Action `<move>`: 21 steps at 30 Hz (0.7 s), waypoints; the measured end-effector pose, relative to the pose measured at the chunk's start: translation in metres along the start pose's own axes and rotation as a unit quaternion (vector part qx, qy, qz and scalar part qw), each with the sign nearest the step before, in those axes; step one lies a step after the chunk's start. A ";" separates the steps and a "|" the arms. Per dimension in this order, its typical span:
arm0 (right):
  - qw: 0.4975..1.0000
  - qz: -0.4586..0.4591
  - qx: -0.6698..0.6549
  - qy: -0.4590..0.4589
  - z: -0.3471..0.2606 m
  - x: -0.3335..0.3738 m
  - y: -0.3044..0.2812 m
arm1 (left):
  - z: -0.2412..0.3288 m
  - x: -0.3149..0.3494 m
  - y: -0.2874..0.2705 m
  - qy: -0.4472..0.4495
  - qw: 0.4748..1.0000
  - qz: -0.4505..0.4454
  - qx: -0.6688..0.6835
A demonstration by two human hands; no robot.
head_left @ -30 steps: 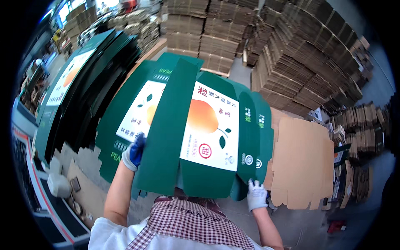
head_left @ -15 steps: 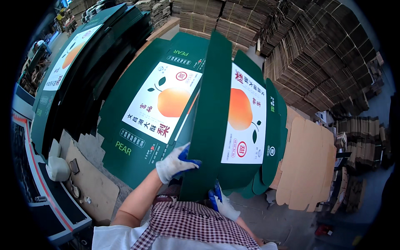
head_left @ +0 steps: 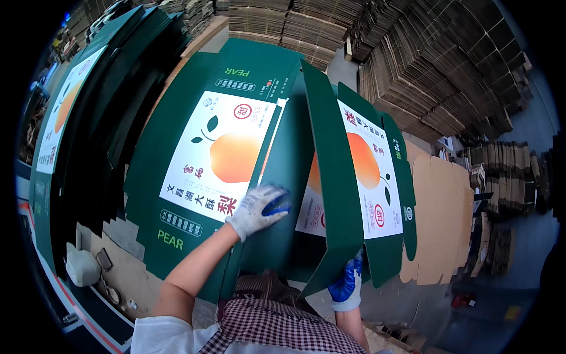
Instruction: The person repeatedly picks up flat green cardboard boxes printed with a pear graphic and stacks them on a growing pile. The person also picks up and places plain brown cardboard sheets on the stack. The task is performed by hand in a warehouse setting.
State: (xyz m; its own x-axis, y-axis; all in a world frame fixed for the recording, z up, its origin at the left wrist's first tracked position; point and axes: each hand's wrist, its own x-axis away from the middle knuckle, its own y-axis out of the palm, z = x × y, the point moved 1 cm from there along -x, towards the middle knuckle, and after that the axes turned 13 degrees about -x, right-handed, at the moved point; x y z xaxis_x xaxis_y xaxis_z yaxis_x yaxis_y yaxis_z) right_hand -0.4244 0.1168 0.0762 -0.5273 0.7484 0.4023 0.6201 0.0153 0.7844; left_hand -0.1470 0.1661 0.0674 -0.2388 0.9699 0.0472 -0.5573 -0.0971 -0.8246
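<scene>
A flat dark-green printed carton sheet (head_left: 206, 147) lies in front of me, its white panel showing an orange fruit with leaves. My left hand (head_left: 259, 211), in a white glove with a blue palm, is over its right part, fingers stretched out and apart with nothing held. To the right, a second green carton (head_left: 330, 177) stands partly folded, with one panel tilted up. At its near lower edge my right hand (head_left: 346, 288), gloved alike, grips the board; the carton hides some of its fingertips.
A tall stack of green cartons (head_left: 112, 118) stands at the left. Brown cardboard sheets (head_left: 439, 218) lie at the right, and bundled cardboard piles (head_left: 448, 65) rise behind. A white plastic container (head_left: 82, 267) sits at lower left beside a machine edge with a red stripe.
The folded carton has shifted right and its upright panel has tilted, widening the gap to the flat sheet. My left hand has moved up off the panel edge; my right has moved right with the carton.
</scene>
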 end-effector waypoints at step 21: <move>0.844 0.069 0.532 -0.013 0.061 0.019 -0.028 | 0.041 0.063 -0.001 -0.070 0.977 -0.054 0.194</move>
State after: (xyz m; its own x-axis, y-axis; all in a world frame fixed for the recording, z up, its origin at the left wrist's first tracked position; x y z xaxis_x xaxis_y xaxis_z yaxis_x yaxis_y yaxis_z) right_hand -0.4163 0.1710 0.0327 -0.4038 0.8055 0.4336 0.8524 0.5034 -0.1415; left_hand -0.1937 0.2178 0.0945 -0.2531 0.9419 0.2208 -0.8386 -0.0998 -0.5355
